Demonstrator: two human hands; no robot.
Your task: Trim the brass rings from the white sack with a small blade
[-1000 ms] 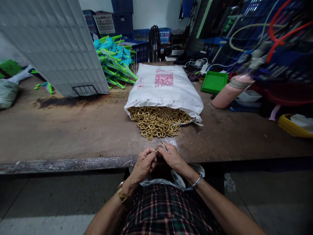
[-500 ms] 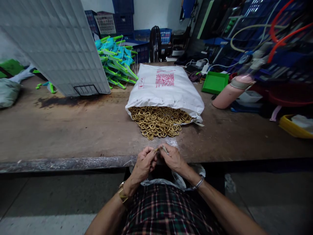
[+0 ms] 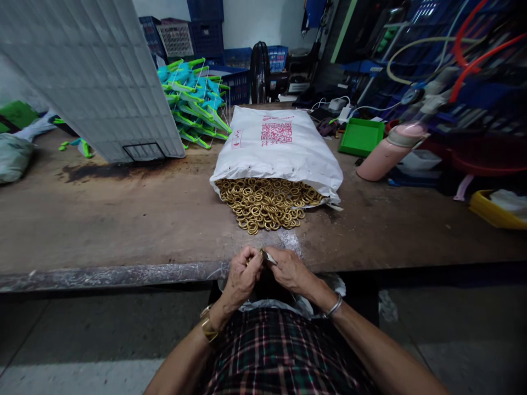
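Observation:
Just above the table's front edge, my left hand [image 3: 244, 274] pinches a brass-coloured ring [image 3: 248, 261], mostly covered by the fingers. Opposite it, my right hand [image 3: 291, 270] is closed round a small knife-like tool [image 3: 270, 258] with a pale, narrow body; its exact kind is hard to make out. The tool's tip meets the left fingertips. Beyond both hands, a heap of brass-coloured rings [image 3: 267, 206] spills from the mouth of a white woven sack [image 3: 242, 159] lying on its side.
On the wooden table [image 3: 123, 225], a grey ribbed panel [image 3: 102, 82] and green-and-blue plastic parts [image 3: 197, 104] stand left of the sack. To the right are a green tray [image 3: 361, 137], a pink cylinder [image 3: 389, 156] with hoses and a yellow basin [image 3: 496, 211]. Crates [image 3: 206, 38] fill the back.
The small tool in my right hand has tilted and slid left toward the left fingertips. My hands have drawn slightly closer together. The heap and the sack lie unchanged.

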